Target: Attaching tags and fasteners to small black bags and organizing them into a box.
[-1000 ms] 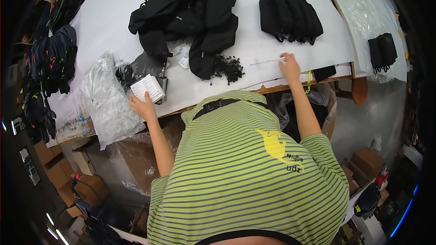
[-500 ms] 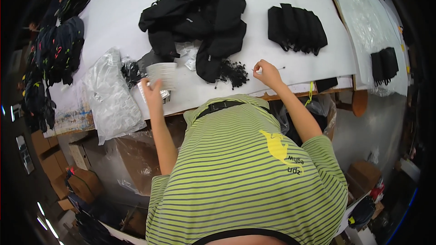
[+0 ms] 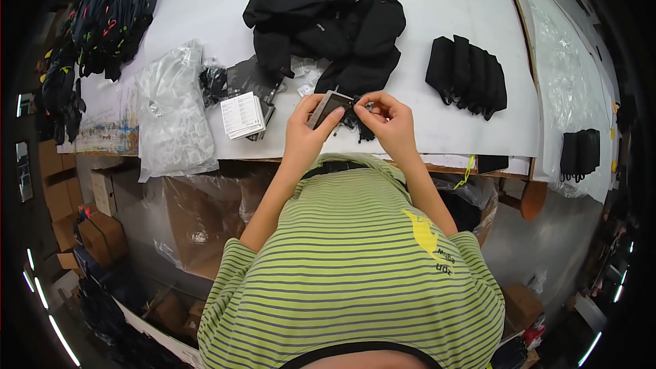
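Note:
My left hand (image 3: 305, 130) holds a small grey card (image 3: 329, 105) above the front edge of the white table (image 3: 205, 14). My right hand (image 3: 389, 119) meets it from the right, fingertips pinching something small and dark at the card's upper corner. Both hands hover just in front of a heap of black bags (image 3: 328, 27) and a tuft of black strings (image 3: 359, 126). A stack of white and grey cards (image 3: 244, 115) lies to the left of my left hand.
A crumpled clear plastic bag (image 3: 174, 116) lies at the left of the table. A row of folded black bags (image 3: 468, 75) sits at the right. Dark bags with coloured trim (image 3: 102, 20) pile at the far left. Cardboard boxes (image 3: 89, 232) stand below.
Both hands have come together at the table's front middle. The left hand brought a card over from the stack; the right hand moved left from the table edge to meet it.

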`<state>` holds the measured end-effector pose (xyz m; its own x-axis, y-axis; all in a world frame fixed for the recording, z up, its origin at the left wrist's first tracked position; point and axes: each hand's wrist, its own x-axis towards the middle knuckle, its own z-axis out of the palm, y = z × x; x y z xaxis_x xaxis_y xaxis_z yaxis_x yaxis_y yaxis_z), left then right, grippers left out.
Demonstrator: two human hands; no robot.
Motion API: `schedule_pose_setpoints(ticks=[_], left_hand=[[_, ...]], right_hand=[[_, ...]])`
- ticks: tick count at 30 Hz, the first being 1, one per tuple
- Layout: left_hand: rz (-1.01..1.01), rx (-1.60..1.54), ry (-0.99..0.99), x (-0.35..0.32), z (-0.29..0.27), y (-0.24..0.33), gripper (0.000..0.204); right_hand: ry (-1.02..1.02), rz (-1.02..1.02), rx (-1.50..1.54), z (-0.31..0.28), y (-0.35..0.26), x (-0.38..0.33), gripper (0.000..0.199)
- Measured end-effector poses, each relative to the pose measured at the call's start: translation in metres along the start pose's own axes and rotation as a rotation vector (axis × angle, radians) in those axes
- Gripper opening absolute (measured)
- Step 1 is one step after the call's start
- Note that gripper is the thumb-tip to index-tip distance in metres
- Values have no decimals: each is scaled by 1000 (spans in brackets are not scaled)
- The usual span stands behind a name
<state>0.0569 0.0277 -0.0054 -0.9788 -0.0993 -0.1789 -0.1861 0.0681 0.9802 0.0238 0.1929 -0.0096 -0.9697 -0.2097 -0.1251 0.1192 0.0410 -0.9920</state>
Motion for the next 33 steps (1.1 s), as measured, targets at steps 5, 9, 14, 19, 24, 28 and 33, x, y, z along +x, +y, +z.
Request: schedule_pose_setpoints(ticks=[5, 9, 14, 19, 24, 28, 33], left_hand=[[6, -14, 74, -4, 1, 3, 21], [94, 76, 107, -4, 0, 2, 17], [304, 160, 38, 1, -5, 5, 15], [-76, -194, -158, 6, -24, -17, 13], [-69, -215, -366, 19, -19, -15, 12], [-144, -247, -429, 24, -19, -16, 11], [-70, -296, -368, 37, -14, -13, 12]], right_hand=[[73, -118, -184, 6, -7, -1, 6], [63, -168, -228, 9, -7, 0, 7], [46, -110, -142, 6, -4, 3, 8], [-96, 85, 122, -5, 1, 2, 9], [-180, 36, -10, -6, 8, 5, 10], [-282, 65, -15, -8, 1, 13, 10], [-342, 292, 221, -11, 1, 26, 16]])
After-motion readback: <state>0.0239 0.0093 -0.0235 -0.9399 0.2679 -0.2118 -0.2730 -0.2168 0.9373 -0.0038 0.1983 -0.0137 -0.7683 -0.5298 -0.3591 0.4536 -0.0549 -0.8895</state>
